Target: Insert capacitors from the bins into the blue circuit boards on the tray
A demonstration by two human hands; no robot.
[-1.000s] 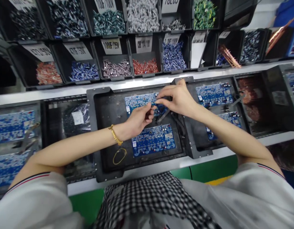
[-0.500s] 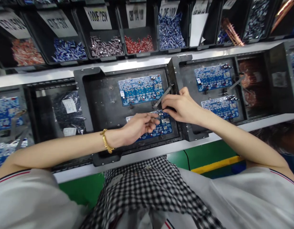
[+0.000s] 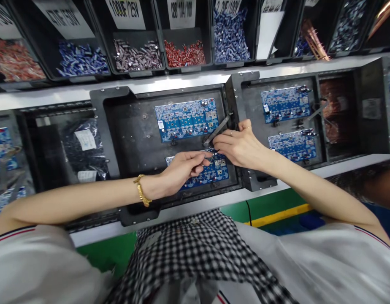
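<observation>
Fingers [image 3: 196,159] of the left hand [image 3: 174,174] curl in, thumb and forefinger drawn near each other over the lower blue circuit board [image 3: 210,176]; I cannot tell whether they pinch a part. Half a second ago they were more spread. Just beyond, the right hand [image 3: 237,147] bends its fingers down by that board's upper edge, tips bunched and partly hidden, so their hold cannot be told either. A second ago both hands were over the upper circuit board [image 3: 185,119]; now that one lies uncovered, so attention seems to have passed to the lower board. Between the boards' right ends slants a grey strip [image 3: 218,128]. Both boards lie in the black tray [image 3: 128,122]; farther back stand the bins [image 3: 186,36].
</observation>
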